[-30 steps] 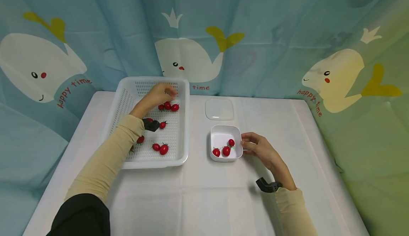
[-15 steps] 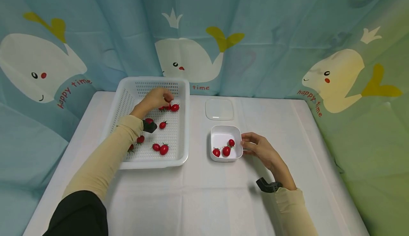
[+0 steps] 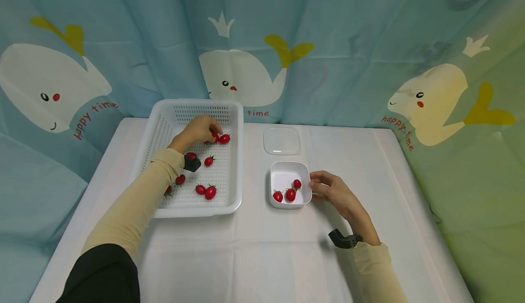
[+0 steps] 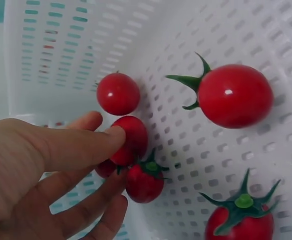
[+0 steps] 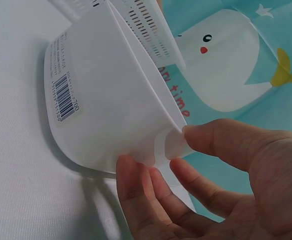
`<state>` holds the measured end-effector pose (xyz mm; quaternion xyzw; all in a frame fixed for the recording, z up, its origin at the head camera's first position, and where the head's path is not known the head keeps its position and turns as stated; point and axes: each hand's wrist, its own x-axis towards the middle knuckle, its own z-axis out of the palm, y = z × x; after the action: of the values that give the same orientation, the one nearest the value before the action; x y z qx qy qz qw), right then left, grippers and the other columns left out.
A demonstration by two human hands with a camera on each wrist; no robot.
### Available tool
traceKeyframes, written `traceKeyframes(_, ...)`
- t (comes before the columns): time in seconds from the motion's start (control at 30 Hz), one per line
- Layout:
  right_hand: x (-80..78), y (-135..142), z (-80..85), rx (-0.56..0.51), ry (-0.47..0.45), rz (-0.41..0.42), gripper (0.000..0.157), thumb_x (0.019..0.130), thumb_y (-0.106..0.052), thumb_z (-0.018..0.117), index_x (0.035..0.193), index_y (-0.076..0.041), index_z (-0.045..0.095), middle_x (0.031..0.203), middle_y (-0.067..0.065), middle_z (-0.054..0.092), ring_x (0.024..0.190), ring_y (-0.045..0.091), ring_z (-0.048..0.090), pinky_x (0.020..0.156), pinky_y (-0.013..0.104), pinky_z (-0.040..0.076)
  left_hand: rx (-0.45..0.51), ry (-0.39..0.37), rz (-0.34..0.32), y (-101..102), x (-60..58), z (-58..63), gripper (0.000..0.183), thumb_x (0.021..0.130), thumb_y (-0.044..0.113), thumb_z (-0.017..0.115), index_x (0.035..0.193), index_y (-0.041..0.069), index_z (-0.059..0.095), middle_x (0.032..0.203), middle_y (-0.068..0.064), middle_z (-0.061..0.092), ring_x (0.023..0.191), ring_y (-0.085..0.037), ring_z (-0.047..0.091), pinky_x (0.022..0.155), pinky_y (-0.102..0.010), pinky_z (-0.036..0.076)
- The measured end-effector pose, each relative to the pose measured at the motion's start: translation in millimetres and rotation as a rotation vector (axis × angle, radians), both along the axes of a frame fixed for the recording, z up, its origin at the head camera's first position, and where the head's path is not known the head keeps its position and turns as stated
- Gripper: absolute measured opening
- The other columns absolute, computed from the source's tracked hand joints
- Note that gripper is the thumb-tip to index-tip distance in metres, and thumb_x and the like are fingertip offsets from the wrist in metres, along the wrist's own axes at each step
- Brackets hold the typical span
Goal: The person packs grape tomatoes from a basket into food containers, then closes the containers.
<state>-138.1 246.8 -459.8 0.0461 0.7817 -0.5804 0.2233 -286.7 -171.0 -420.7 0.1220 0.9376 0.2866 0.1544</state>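
Note:
In the white perforated basket (image 3: 236,166), my left hand (image 3: 199,129) reaches among a cluster of cherry tomatoes at the far right. The left wrist view has its thumb on one cherry tomato (image 4: 134,135), with fingers behind it. Touching or close by are another tomato (image 4: 118,94) above and a green-stemmed one (image 4: 144,183) below; one more is half hidden. My right hand (image 3: 334,192) holds the right side of a small white square box (image 3: 283,171), thumb at the rim and fingers against the outer wall. Several cherry tomatoes (image 3: 290,195) lie inside it.
A clear lid (image 3: 281,141) lies flat behind the box. More cherry tomatoes (image 3: 210,192) are scattered across the basket floor, some partly covered by the left forearm. A blue whale-print curtain (image 3: 328,84) hangs behind the white-covered table (image 3: 262,266).
My left hand has come down and slightly towards me, onto the tomato cluster, and its thumb and fingers have closed in. The right hand and the box have stayed put.

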Motion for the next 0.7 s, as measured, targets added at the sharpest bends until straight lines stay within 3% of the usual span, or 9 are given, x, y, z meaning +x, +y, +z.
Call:
traceKeyframes(0.23,-0.2,0.1,-0.5,0.005,0.000,0.000,0.050,0.101,-0.016,0.065,0.145,0.004,0.050,0.136,0.026,0.058,0.108,0.020,0.064,0.096,0.035,0.061,-0.038,-0.004,-0.013,-1.0,-1.1,-3.6,0.029,0.087,-0.013,0.070,0.113,-0.002,0.075,0.128,-0.024,0.069,0.113,-0.036,0.059,0.103,-0.050,0.053)
traceKeyframes(0.7,-0.2,0.7,-0.2,-0.015,0.003,0.001,0.049,0.101,-0.015,0.065,0.143,0.006,0.051,0.133,0.024,0.059,0.107,0.019,0.064,0.094,0.032,0.061,-0.099,0.055,-0.077,-3.6,0.5,-7.1,0.036,0.083,-0.016,0.061,0.112,0.001,0.075,0.133,-0.021,0.067,0.106,-0.033,0.055,0.091,-0.044,0.052)
